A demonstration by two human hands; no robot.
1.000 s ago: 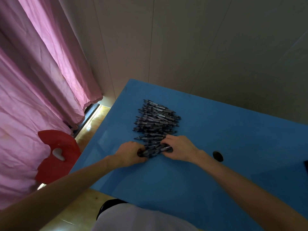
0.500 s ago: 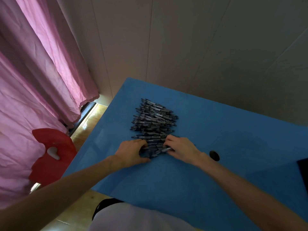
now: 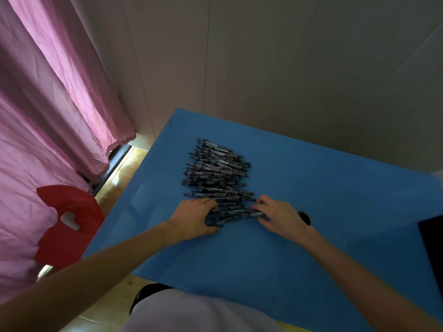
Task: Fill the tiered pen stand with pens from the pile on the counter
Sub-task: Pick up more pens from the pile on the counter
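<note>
My left hand and right hand curl round a bunch of pens at the pile's near edge on the worktop, squaring ends before lifting; no stand visible.

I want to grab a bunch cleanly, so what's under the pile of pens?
The pile of pens lies directly on the blue counter. The left hand and right hand cover the ends of its nearest pens, so nothing shows beneath those.
</note>
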